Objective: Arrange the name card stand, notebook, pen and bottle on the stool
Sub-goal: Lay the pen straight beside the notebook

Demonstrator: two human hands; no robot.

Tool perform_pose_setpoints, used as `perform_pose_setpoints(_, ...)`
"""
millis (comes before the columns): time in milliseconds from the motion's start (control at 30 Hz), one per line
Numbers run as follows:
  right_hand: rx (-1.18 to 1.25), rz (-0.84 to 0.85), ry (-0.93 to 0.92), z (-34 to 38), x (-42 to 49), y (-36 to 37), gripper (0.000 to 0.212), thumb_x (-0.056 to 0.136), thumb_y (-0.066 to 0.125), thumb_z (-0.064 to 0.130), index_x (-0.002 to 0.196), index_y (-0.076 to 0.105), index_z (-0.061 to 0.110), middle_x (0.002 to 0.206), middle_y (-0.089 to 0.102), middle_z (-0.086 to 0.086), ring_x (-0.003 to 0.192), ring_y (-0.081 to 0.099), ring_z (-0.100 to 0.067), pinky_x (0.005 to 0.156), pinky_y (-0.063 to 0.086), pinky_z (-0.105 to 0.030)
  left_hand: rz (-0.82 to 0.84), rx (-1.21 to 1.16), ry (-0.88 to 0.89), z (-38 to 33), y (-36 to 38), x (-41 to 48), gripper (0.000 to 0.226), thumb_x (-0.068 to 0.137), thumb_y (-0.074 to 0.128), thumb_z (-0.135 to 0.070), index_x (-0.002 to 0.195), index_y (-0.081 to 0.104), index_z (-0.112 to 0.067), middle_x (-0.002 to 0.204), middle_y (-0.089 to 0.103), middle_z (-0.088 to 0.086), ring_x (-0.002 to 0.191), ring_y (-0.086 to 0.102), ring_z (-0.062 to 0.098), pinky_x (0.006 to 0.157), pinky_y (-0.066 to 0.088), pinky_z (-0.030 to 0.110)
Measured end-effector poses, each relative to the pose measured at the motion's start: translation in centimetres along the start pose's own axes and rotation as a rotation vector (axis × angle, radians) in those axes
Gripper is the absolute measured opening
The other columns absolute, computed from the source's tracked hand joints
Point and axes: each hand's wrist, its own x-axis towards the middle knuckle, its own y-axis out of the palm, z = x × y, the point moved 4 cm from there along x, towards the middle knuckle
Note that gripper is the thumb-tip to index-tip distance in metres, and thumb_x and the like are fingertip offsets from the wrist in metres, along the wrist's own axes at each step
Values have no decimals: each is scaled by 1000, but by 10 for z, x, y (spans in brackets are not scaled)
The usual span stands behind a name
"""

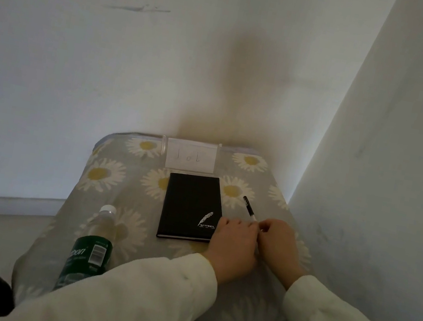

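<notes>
Head view, past moment: both hands together over the right side of the stool [119,195], its cover printed with daisies. Left hand [235,245] and right hand [279,243] side by side, knuckles up, fingertips meeting on the near end of the pen [249,209]. Pen apparently pinched there between the two sets of fingertips, though the exact contact lay hidden behind the knuckles. Rest of the pen angled away from the grip, up and to the left. Black notebook [189,206] flat and closed just left of the grip, its near right corner touching or under the left hand. Name card stand [190,156] upright beyond the notebook, far from the grip, against the wall. Bottle [92,246] well to the left of the grip, nearer the person, white cap pointing away. Pale sleeves [152,299] over both forearms.
</notes>
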Motion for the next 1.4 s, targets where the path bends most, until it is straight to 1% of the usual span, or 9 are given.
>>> perform_pose_setpoints(100,-41,1,13,-3,12,2,15,85,59,9,86,73,4,86,73,-14,75,65,-25,72,53,-35,-35,146,0,11,1,10,55,82,48,-31,133,40,-11,132,53,12,123,42,31,103,24,46)
perform_pose_setpoints(233,-76,46,44,-10,19,7,18,85,56,10,87,74,8,88,71,-13,81,64,-28,78,54,-39,42,241,-147,49,9,8,76,88,43,-48,148,17,-10,157,20,17,145,10,36,116,-1,54)
perform_pose_setpoints(333,-106,40,53,-11,21,12,14,87,57,16,87,71,13,90,68,-9,79,62,-26,75,53,-36,98,259,-213,70,20,-1,84,87,33,-64,150,8,-15,159,9,16,145,3,39,116,-3,55)
perform_pose_setpoints(433,-101,10,30,-9,23,15,9,88,60,23,90,67,17,93,65,-6,85,61,-26,79,52,-39,110,211,-218,77,27,-7,83,88,27,-66,151,1,-18,160,3,13,145,-2,37,116,0,53)
perform_pose_setpoints(800,-257,-53,-73,-12,19,27,33,99,40,32,90,67,16,96,56,-4,76,60,-22,71,53,-36,79,208,-210,75,29,-7,80,90,24,-64,151,1,-17,160,3,14,146,-3,36,117,1,52)
perform_pose_setpoints(933,-254,-87,-103,-9,14,27,25,95,45,31,98,63,15,101,58,-6,81,62,-28,71,53,-39,103,206,-207,75,29,-6,80,90,23,-63,150,-2,-16,160,0,15,145,-6,36,117,0,53)
perform_pose_setpoints(1100,-277,-113,-110,-11,12,28,23,94,44,28,96,64,16,96,58,-5,73,59,-23,57,41,-30,103,216,-202,75,31,-8,80,91,21,-63,150,-3,-16,160,-1,14,145,-7,36,117,-1,53)
perform_pose_setpoints(1200,-274,-121,-120,-11,13,28,26,95,43,28,95,66,15,94,58,-5,73,59,-22,63,50,-33,94,220,-202,75,31,-8,79,91,21,-63,150,-3,-16,160,-1,14,145,-7,36,117,-1,52)
perform_pose_setpoints(1400,-275,-119,-134,-11,14,31,25,94,45,28,92,66,14,91,57,-4,70,58,-20,64,53,-36,93,227,-210,74,32,-9,79,91,20,-63,150,-4,-16,160,-2,14,145,-7,36,117,-1,52)
